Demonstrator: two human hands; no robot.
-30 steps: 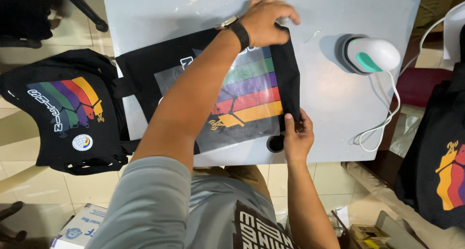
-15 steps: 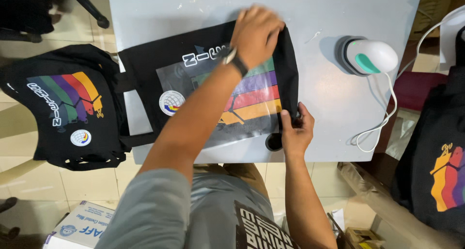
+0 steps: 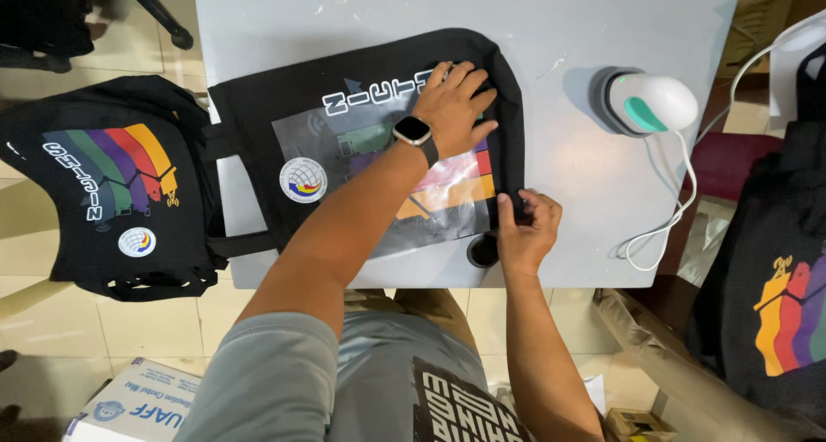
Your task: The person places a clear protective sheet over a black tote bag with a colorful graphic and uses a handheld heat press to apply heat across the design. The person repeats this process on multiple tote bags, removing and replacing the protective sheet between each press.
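Observation:
A black tote bag (image 3: 258,141) lies flat on the grey table (image 3: 568,193), printed with white lettering, a round white logo and coloured stripes under a shiny transfer film (image 3: 447,197). My left hand (image 3: 456,107), with a smartwatch on the wrist, rests flat with its fingers spread on the upper part of the print. At the bag's near right edge, my right hand (image 3: 527,231) pinches the fabric beside the film's corner. A small black round thing (image 3: 483,251) sits just left of that hand at the table's front edge.
A white and teal hand-held heat press (image 3: 650,102) stands on the table's right side, its white cable (image 3: 671,227) looping to the front edge. Printed black bags (image 3: 112,193) are piled at the left. Another printed bag (image 3: 783,313) hangs at the right. A cardboard box (image 3: 129,403) is on the floor.
My left hand has slid from the bag's far right corner down onto the print. The round logo, hidden under my arm a second ago, shows. My right hand stays at the near edge.

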